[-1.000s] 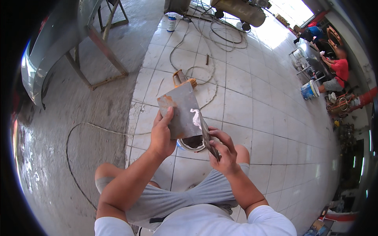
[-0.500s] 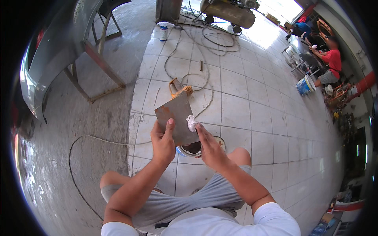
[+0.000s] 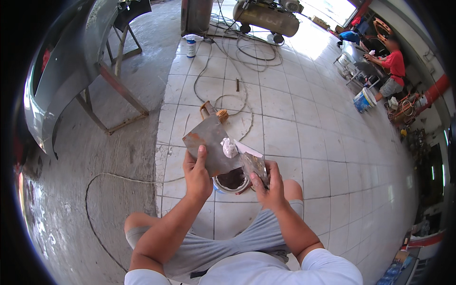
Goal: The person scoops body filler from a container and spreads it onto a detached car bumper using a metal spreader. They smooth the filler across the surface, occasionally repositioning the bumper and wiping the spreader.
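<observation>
My left hand is closed on the near left edge of a flat grey metal plate, its thumb on top. Brown, rust-like patches mark the plate. A lump of pinkish-white putty sits toward the plate's right side. In my right hand is a stained metal putty scraper, pinched between thumb and fingers. Pale putty coats its far edge, close beside the plate's right edge. Below both hands stands an open tub with dark contents, partly covered by the plate.
An orange-handled tool lies beyond the plate, with a cable looping across the tiles. At far left is a grey car panel on a metal stand. Farther off are an air compressor, a bucket and a person in red.
My right hand has turned and moved right, so the scraper's face now shows with putty along its edge. The putty lump and tub are more exposed. The view has shifted slightly.
</observation>
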`<state>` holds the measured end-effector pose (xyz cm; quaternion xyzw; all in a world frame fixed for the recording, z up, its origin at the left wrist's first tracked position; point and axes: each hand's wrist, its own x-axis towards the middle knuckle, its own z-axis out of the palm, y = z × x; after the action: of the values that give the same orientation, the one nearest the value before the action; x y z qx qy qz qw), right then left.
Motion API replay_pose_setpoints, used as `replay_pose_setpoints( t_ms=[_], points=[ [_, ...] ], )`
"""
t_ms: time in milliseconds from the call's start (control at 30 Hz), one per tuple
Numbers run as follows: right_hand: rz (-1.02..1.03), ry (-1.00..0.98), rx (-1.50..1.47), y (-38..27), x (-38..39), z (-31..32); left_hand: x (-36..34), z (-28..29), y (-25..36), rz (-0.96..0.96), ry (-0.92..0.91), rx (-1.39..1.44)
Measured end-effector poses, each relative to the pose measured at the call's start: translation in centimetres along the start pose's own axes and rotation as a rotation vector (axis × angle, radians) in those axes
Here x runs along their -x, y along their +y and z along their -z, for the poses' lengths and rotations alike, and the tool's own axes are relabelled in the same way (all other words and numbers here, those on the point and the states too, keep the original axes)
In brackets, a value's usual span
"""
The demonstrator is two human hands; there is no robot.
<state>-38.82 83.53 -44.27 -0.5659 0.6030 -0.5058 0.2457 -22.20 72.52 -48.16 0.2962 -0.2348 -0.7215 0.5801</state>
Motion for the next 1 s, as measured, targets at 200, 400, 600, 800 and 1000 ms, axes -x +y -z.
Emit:
replay_pose_setpoints(
  t_ms=[200,400,600,800,1000],
  points=[
    [0.21,-0.113,0.23,0.1,-0.1,0.0,0.0,1.0,-1.1,-0.085,-0.008,-0.205],
    [0.066,-0.322,0.344,5.2,1.6,-1.1,0.5,-0.5,0.0,-0.089,-0.038,-0.147],
    [-0.288,0.263,-0.154,11.1,-0.8,-0.4,-0.7,0.3,0.2,0.332,-0.136,0.099],
    [-0.524,0.052,-0.861,5.4,-3.8,-4.0,0.8,0.2,-1.8,0.546,-0.258,0.145],
    [-0.374,-0.16,-1.22,15.9,-3.6,-1.3,-0.7,1.5,-1.6,0.457,-0.135,0.116]
  ],
)
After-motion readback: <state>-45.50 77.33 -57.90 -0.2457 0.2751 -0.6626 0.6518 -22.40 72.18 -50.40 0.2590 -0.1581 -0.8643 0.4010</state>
